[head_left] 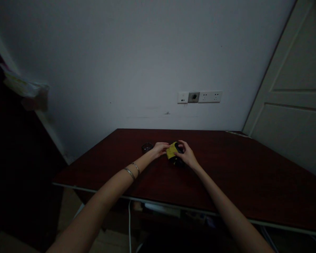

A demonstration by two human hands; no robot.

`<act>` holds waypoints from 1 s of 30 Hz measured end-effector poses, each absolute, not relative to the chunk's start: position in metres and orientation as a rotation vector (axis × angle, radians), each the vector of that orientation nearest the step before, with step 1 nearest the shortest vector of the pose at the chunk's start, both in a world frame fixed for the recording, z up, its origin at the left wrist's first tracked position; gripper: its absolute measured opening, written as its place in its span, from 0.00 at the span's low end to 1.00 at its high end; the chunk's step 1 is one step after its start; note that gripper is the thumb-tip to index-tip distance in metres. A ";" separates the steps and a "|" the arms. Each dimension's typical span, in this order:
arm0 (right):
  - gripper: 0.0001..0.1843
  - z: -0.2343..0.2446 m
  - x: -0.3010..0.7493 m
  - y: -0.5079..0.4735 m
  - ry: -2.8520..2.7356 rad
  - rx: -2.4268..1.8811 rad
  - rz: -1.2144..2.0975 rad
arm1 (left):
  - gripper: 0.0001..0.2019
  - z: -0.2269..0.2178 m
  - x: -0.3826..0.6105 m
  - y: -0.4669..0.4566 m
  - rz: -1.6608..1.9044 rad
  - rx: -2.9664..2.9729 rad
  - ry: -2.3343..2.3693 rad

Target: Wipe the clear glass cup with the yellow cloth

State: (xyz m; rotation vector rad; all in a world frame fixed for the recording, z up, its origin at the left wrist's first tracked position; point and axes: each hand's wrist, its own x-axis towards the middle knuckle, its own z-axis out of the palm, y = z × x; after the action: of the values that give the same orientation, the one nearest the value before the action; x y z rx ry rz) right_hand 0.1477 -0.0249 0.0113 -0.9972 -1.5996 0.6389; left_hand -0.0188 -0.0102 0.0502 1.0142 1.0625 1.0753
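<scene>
A small yellow and black object (171,151) is between my hands, just above or on the dark red table (147,179). Its yellow part looks like soft cloth; the dim light hides its exact kind. My right hand (186,154) curls around its black right side, thumb on the yellow part. From the left, my left hand (160,149) holds the yellow edge at its fingertips. Behind my left wrist lies a dark, round, shiny thing (146,147), partly covered by the hand; I cannot tell what it is.
Wall sockets (200,97) sit above the table's back edge, on a pale wall (147,63). A panelled white door (292,105) stands at the right. Under the front edge, a white cable (130,225) hangs beside a shelf with dim items. A plastic bag (23,86) is at the far left.
</scene>
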 end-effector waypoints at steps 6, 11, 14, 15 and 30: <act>0.40 0.014 0.147 -0.025 -1.512 -0.968 0.687 | 0.15 0.055 -0.020 -0.004 1.094 1.021 1.031; 0.45 0.029 0.146 -0.034 -1.362 -0.917 0.924 | 0.16 0.068 -0.022 -0.001 1.120 1.053 0.975; 0.41 0.042 0.148 -0.044 -1.290 -0.828 1.115 | 0.15 0.079 -0.024 -0.002 1.157 1.080 0.925; 0.38 0.047 0.149 -0.046 -1.269 -0.789 1.175 | 0.15 0.083 -0.026 -0.003 1.161 1.099 0.902; 0.18 0.058 0.093 -0.031 -1.445 -0.617 1.531 | 0.18 0.152 -0.080 -0.025 0.928 1.471 0.840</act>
State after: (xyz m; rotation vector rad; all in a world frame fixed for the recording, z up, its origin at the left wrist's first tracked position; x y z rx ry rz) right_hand 0.0932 -0.0313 0.0582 -0.6167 -1.4450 1.5313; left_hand -0.0796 -0.0251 0.1521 1.4705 0.8396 0.9284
